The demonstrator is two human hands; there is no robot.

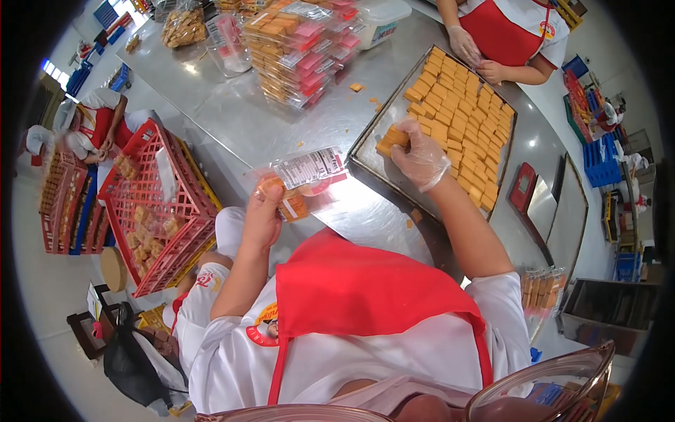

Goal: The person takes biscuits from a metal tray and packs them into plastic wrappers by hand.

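Note:
My left hand (264, 214), bare, grips a clear labelled plastic bag (308, 174) with some orange-brown biscuits at its lower end. The printed label faces up. My right hand (422, 158), in a clear plastic glove, is over the near left corner of a metal baking tray (364, 150). Its fingers are closed on a few rectangular biscuits (392, 138). Rows of the same biscuits (460, 116) cover most of the tray, while bare metal shows at its left side.
Filled packs (299, 53) are stacked at the back of the steel table (211, 105), beside a white plastic tub (383, 24). A co-worker's hands (472, 53) are at the tray's far edge. A red scale (524, 186) lies right; red crates (151, 204) stand left. Crumbs dot the table.

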